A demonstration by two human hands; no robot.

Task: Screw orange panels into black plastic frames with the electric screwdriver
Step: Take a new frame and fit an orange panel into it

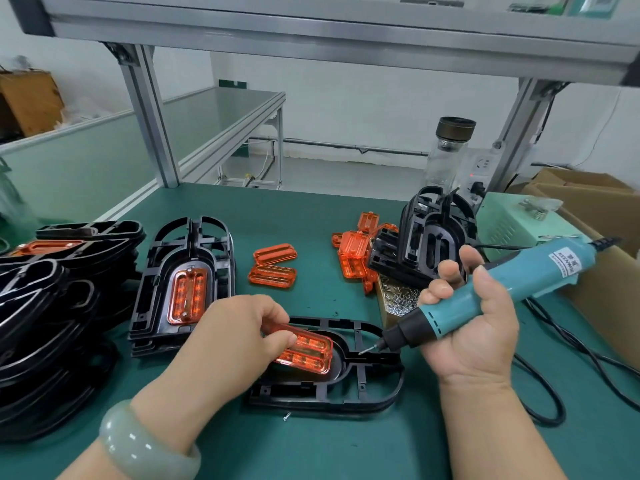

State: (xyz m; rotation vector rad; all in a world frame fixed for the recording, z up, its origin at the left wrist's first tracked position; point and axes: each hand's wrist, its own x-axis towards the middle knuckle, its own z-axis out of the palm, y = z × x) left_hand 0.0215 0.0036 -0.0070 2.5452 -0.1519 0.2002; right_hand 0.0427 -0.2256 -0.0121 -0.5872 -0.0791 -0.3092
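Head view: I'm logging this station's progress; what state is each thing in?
left hand, pinches orange panel
orange panel, lying in black frame
black frame, flat on mat
right hand, grips electric screwdriver
electric screwdriver, screw on bit, short of panel
stacked frame, panel fitted, two screws in
screw box, open

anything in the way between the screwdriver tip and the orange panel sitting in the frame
Nothing visible. The electric screwdriver in the right hand aims its tip at the uncovered right end of the orange panel, with only bare black frame between them. The left hand grips the panel's left end, away from the tip.
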